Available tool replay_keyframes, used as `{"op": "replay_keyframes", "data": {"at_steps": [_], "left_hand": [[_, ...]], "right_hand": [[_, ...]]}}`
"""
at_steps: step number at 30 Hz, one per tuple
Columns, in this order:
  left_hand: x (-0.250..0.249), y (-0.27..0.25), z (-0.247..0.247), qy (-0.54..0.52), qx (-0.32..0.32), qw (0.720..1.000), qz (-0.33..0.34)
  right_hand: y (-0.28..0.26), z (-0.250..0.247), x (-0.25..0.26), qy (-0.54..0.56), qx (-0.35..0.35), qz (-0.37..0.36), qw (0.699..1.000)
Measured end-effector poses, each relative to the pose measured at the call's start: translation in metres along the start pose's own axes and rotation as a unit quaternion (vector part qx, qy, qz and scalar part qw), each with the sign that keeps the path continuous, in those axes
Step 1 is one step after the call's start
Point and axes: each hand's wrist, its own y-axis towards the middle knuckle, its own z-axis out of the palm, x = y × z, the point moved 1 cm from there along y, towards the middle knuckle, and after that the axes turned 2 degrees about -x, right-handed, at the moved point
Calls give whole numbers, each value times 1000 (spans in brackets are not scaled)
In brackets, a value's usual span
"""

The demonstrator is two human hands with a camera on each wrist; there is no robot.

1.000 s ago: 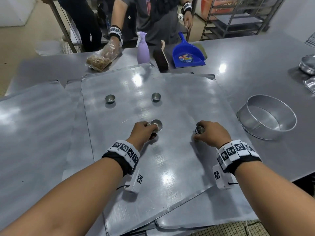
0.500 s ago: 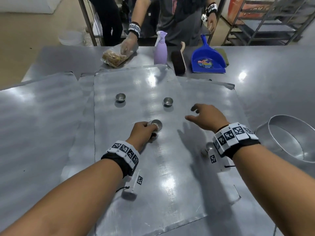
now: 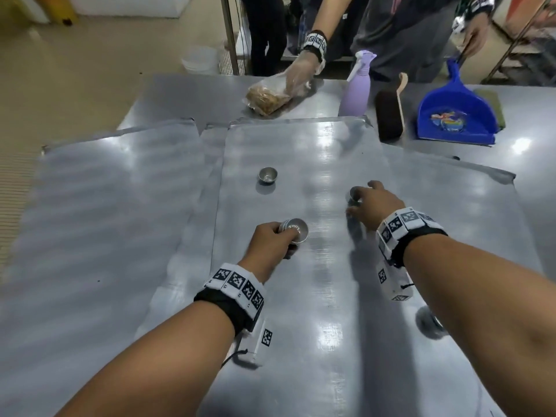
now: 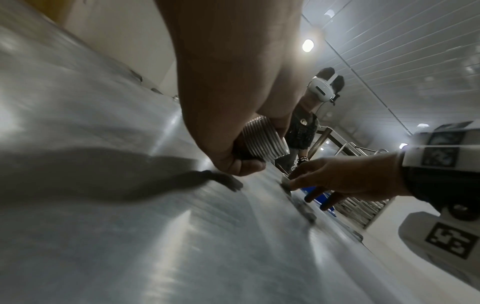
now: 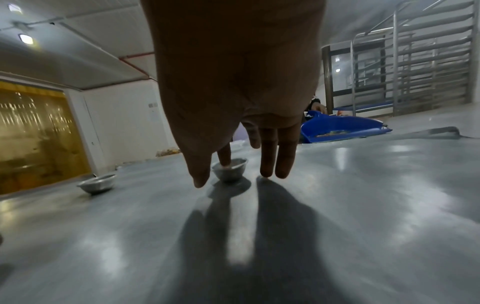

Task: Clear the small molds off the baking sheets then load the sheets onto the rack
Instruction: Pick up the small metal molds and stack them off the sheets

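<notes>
While your left hand (image 3: 272, 240) grips the nested mold stack (image 4: 262, 144) near centre, let your right hand (image 3: 374, 203), fingers spread and one fingertip (image 5: 224, 158) in the far-right mold (image 5: 230, 167), pinch its rim and lift straight up off the baking sheet (image 3: 316, 311).

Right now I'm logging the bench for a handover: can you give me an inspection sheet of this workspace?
Surface: steel table, overlapping baking sheets on it.
Job's things: mold stack; second mold; loose mold; rack behind.
Clutter: spray bottle, brush, blue dustpan, food bag.
Hands: left hand grips the stack; right hand reaches the second mold, one fingertip on its rim.
Cables: nothing seen.
Surroundings: another person's gloved hand on the bag.
</notes>
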Motion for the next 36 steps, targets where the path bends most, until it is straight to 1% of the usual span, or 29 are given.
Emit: {"op": "replay_keyframes", "data": {"at_steps": [3,6,9,12,14,17,21,24,27,30,33,36], "left_hand": [[6,5,-14,2,-11,1000,3],[8,10,-30,-2,-15,1000,6],[6,16,-50,-11,-25,1000,5],[1,21,-74,-32,-57,998,8],[-2,26,-93,-41,-79,996,9],[-4,35,-119,-60,-92,994,8],[-10,41,-144,-110,-83,990,-7],[-18,42,-156,-154,-66,985,-29],[-23,45,-164,-187,-33,981,-32],[-23,54,-173,-190,-8,981,-36],[-23,61,-178,-169,8,985,-41],[-24,68,-178,-163,25,985,-50]], "right_hand": [[-3,7,7,-4,-29,-4,1000],[-8,12,22,32,-49,22,998],[-19,17,44,77,-42,37,995],[-34,24,72,99,-29,24,994],[-47,30,98,133,-28,1,991],[-64,34,141,204,-49,-33,977],[-76,38,195,282,-76,-80,953],[-78,38,231,300,-87,-104,944],[-71,41,258,302,-90,-108,943],[-65,41,274,290,-82,-109,947],[-62,46,281,265,-70,-115,955],[-57,54,283,262,-68,-102,957]]}}
